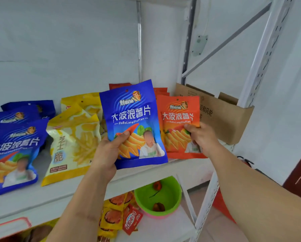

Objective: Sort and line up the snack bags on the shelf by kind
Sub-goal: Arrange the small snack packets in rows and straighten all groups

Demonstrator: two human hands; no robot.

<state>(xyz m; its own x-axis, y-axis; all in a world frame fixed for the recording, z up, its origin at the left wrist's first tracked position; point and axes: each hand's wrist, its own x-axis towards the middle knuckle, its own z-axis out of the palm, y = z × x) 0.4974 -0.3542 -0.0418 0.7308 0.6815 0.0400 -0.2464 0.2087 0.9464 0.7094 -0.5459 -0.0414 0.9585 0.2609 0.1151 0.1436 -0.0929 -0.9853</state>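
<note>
My left hand (107, 152) grips a blue chip bag (132, 116) by its lower left corner and holds it upright above the white shelf (62, 193). My right hand (201, 135) holds the front orange chip bag (179, 117), which stands at the right with more orange bags (161, 90) behind it. Several blue bags (13, 151) lean in a row at the far left. Yellow bags (73, 142) stand between the blue row and the bag in my left hand.
An open cardboard box (221, 116) sits at the shelf's right end against the metal upright (261, 67). On the lower shelf are a green bowl (170, 189) holding small items, and yellow and red snack packets (118, 215).
</note>
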